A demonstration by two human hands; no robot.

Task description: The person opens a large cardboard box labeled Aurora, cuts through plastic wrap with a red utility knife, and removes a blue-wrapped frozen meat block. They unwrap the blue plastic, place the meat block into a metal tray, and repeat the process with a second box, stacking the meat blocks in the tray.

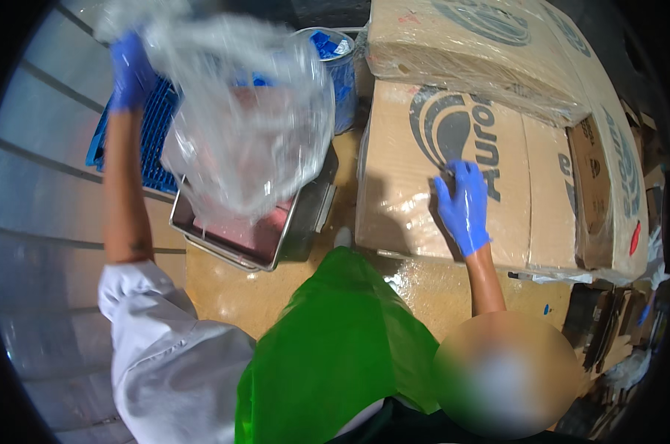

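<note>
My left hand [129,72], in a blue glove, is raised at the upper left and grips a large clear plastic bag [246,116]. The bag is blurred and hangs over a stainless-steel tub [235,261]. Pink, flat-faced material [240,230], perhaps meat, shows in the tub and through the plastic. My right hand [462,205], also in a blue glove, is on top of a film-wrapped cardboard box [401,216]. Its thumb stands apart and its fingertips are curled down by a dark spot. Whether they hold a small object cannot be told.
More wrapped cartons [479,61] are stacked at the back right. Behind the bag stands a bin with a blue liner [343,83]. A blue plastic crate or pallet [157,133] lies beside the panelled wall [40,183]. Flattened cardboard [612,327] is at the lower right, above the tan floor [218,299].
</note>
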